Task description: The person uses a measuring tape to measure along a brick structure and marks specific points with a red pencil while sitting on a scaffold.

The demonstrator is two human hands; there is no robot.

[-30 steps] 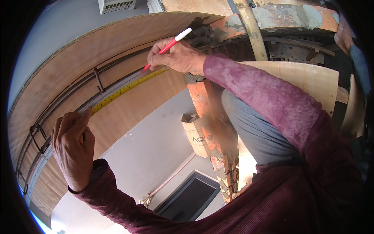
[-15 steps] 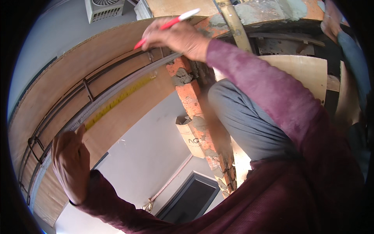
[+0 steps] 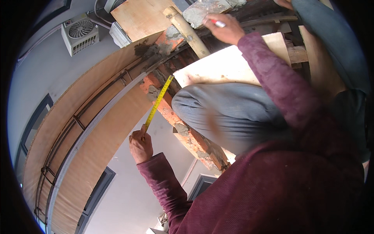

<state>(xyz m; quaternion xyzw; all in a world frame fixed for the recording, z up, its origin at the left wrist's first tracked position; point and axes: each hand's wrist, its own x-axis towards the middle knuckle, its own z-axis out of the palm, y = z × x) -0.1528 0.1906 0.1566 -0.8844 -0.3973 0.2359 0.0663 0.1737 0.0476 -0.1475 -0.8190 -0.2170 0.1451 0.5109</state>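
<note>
My left hand (image 3: 140, 147) is closed on a tape measure, its yellow blade (image 3: 158, 102) pulled out and slanting up to the right. The blade crosses over a brick edge with grey mortar (image 3: 163, 107), and its free end lies near the corner of a pale board (image 3: 218, 68). Up at the right, my right hand (image 3: 228, 29) grips a red and white pen (image 3: 219, 23), mostly hidden by the fingers. That hand is above the far edge of the board. To the left of both hands runs a curved plywood form (image 3: 113, 144) with a light strip (image 3: 89, 130) along it.
Thin steel bars (image 3: 79, 122) run inside the plywood form. A round wooden pole (image 3: 189, 33) leans beyond the board. My bent knee (image 3: 191, 103) sits beside the brick edge. Another person's leg (image 3: 331, 43) is at the right. Air-conditioner units (image 3: 81, 34) stand far below.
My left hand has moved right, swinging the tape away from the curved form and over the bricks. My right hand has moved right with the pen. The whole view has shifted.
</note>
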